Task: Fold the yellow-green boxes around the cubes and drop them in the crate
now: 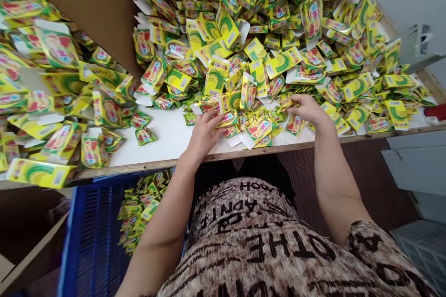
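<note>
Heaps of flat yellow-green printed cartons (216, 51) cover the white table (167, 137), with small foil sachets (146, 136) scattered among them. My left hand (204, 134) lies at the front of the main heap, its fingertips on a yellow carton (226, 118). Whether it grips that carton is unclear. My right hand (308, 109) reaches in from the right, its fingertips pinching a small yellow packet (287, 106). Under both hands, the pile's lower layers are hidden.
A blue plastic crate (94, 241) holding several sachets stands below the table's wooden front edge (272, 148). A brown cardboard panel (80, 9) rises at the back left. A red object (435, 112) lies at the right end, and a grey crate (425, 255) sits on the floor.
</note>
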Available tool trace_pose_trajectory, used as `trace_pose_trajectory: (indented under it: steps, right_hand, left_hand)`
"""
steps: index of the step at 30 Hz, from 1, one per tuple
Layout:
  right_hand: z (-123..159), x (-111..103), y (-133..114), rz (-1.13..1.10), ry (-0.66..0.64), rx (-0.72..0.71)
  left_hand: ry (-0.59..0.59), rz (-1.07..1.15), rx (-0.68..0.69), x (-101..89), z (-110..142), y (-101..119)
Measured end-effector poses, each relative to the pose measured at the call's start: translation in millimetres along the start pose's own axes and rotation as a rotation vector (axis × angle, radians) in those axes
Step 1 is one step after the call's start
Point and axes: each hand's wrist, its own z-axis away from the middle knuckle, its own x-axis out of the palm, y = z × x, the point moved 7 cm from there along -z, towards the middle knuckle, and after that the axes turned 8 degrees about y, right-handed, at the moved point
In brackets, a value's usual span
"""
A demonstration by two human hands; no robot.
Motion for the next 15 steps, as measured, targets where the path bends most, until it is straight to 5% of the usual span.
trace_pose_trajectory:
  steps: [4, 8, 11, 15]
  right_hand:
    - [-14.7, 23.0, -26.5, 0.322, -0.261, -0.082]
    - [-25.8, 42.1, -31.4, 0.619, -0.288, -0.104]
    - [-22.2, 35.2, -24.9, 0.479, -0.154, -0.182]
    - [-1.9, 9.1, 9.8, 0.014, 0.066, -0.015]
  left_hand:
    - [-0.069, -0.106, -0.07, -8.6, 1.5, -12.9]
    - [0.022, -0.254, -0.282, -31.9, 14.0, -14.8]
    - [0.159, -0.16, -0.259, -32.7, 19.8, 19.0]
    - [-0.021, -0.027, -0.148, 21.5, 12.5, 79.1]
